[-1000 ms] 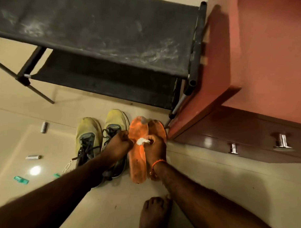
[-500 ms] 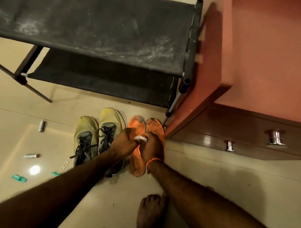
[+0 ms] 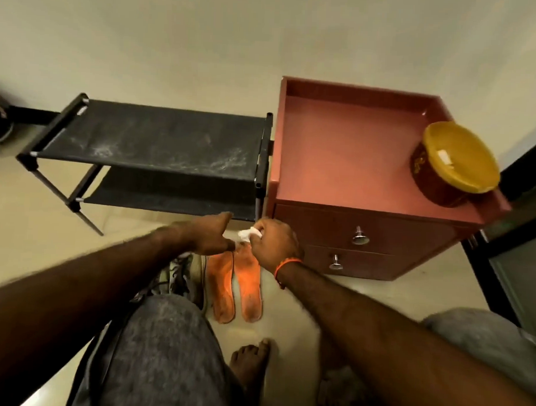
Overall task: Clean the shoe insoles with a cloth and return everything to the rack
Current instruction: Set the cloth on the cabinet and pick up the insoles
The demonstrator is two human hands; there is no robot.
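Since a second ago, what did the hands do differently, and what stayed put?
Both hands came up off the orange insoles. The right hand still pinches the white cloth, now held above them; the left hand let go and reaches out with a finger straight. The view also pulled back and higher. The insoles, the shoes and the rack stayed where they were.

Dusty matt black fabric rack (image 3: 159, 144), glossy wooden cabinet (image 3: 368, 163) with shiny metal knobs (image 3: 359, 237).
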